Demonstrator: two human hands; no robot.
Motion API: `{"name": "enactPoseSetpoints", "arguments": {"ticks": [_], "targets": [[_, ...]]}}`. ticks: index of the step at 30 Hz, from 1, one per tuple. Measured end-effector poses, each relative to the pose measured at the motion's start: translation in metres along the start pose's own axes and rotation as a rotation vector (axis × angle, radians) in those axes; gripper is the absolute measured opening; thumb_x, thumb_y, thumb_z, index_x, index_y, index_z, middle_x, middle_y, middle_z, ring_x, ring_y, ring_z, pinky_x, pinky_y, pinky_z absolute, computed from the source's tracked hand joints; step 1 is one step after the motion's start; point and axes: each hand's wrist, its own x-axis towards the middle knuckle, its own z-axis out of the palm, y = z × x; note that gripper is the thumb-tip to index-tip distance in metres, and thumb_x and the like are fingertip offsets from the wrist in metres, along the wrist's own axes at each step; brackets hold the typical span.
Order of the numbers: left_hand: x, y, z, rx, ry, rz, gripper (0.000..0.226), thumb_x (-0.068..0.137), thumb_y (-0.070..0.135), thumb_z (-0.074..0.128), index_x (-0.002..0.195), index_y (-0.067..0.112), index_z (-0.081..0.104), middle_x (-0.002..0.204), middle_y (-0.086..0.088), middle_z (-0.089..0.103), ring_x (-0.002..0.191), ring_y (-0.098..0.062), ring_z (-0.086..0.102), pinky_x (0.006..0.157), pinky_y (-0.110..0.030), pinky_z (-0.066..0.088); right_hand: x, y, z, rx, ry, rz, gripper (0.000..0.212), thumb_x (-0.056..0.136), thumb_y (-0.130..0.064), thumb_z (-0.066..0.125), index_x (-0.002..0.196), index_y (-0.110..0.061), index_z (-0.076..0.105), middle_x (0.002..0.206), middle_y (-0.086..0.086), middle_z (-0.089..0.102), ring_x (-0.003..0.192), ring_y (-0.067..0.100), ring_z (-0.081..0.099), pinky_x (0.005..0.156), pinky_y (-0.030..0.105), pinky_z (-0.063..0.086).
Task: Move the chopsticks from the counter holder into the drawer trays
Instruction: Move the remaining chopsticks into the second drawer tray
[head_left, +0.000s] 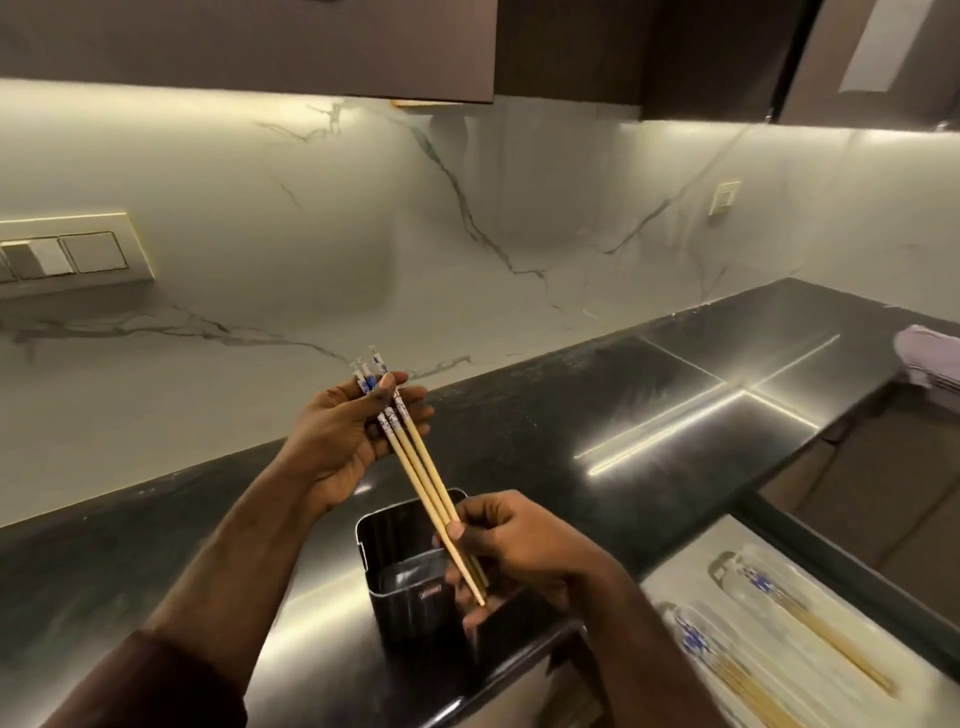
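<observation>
A small bundle of wooden chopsticks (423, 470) with blue-and-white patterned tops slants above the counter. My left hand (353, 436) holds the patterned top ends, thumb pressed over them. My right hand (511, 545) pinches the thin tips lower down, just above the dark metal holder (402, 582). The holder stands on the black counter near its front edge and looks empty inside. At the lower right the open drawer (691, 566) shows clear trays (727, 564) with more chopsticks (826, 634) lying in them.
The glossy black counter (597, 415) runs right along a marble backsplash. A pale folded cloth (930, 356) lies at the far right. Dark wall cabinets (311, 47) hang overhead, and a switch panel (67, 254) sits on the left wall.
</observation>
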Motion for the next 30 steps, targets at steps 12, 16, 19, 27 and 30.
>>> {"name": "enactPoseSetpoints", "arguments": {"ticks": [12,16,19,27,30], "targets": [[-0.083,-0.062,0.092,-0.039,-0.274,-0.241,0.027,0.100,0.016,0.045,0.115,0.000,0.060,0.108,-0.022,0.070,0.096,-0.032,0.071,0.075,-0.044,0.061,-0.149,0.050,0.003,0.021,0.350,0.124,0.021,0.101,-0.025,0.051,0.108,-0.010,0.064,0.091,0.010,0.064,0.074,0.018,0.066,0.069,0.038,0.062],[-0.096,-0.084,0.139,-0.070,-0.329,-0.285,0.026,0.100,0.018,0.045,0.114,0.001,0.060,0.114,-0.022,0.069,0.099,-0.033,0.071,0.077,-0.045,0.060,-0.200,0.062,-0.017,-0.070,0.524,0.112,0.022,0.100,-0.025,0.052,0.102,-0.010,0.069,0.088,0.010,0.066,0.071,0.016,0.066,0.072,0.038,0.062],[-0.114,-0.106,0.184,-0.087,-0.351,-0.328,0.026,0.102,0.018,0.043,0.116,0.002,0.058,0.110,-0.020,0.070,0.094,-0.030,0.072,0.074,-0.043,0.061,-0.248,0.071,-0.035,-0.049,0.589,0.130,0.024,0.100,-0.023,0.053,0.103,-0.006,0.070,0.086,0.011,0.066,0.066,0.016,0.067,0.066,0.038,0.063],[-0.184,-0.182,0.325,-0.171,-0.409,-0.455,0.023,0.102,0.015,0.042,0.114,0.001,0.056,0.096,-0.017,0.074,0.083,-0.027,0.075,0.064,-0.040,0.062,-0.398,0.123,-0.092,0.073,0.659,0.157,0.023,0.099,-0.017,0.055,0.111,-0.002,0.068,0.084,0.011,0.065,0.063,0.016,0.066,0.058,0.035,0.061],[-0.214,-0.216,0.381,-0.208,-0.415,-0.489,0.021,0.103,0.015,0.041,0.106,0.001,0.057,0.090,-0.017,0.074,0.077,-0.026,0.075,0.064,-0.041,0.062,-0.456,0.150,-0.123,0.094,0.673,0.178,0.022,0.098,-0.014,0.056,0.112,-0.002,0.067,0.085,0.013,0.067,0.066,0.018,0.066,0.063,0.037,0.062]]}}
